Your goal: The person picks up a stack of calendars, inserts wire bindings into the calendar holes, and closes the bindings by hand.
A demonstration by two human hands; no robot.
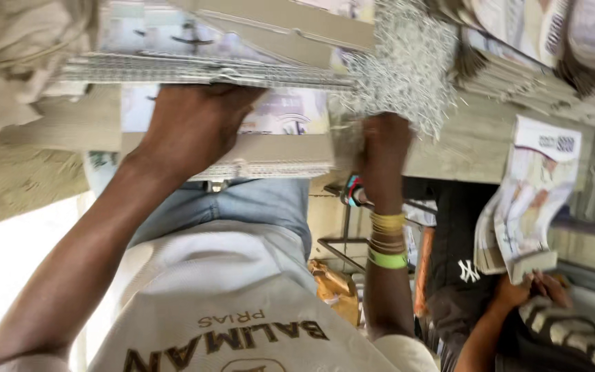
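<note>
My left hand reaches up and grips a stack of wire-bound printed sheets from below, fingers curled over its edge. A second bound stack lies just under that hand. My right hand, with yellow and green bangles on the wrist, is closed on the lower edge of a bundle of silver wire bindings. The picture is blurred, so the fingertips are hard to make out. My white printed shirt and blue jeans fill the space between my arms.
At the right, another person in a black shirt holds a hanging sheaf of printed sheets with one hand. More printed stacks lie at the top right on a wooden surface. A brown bag sits low in the middle.
</note>
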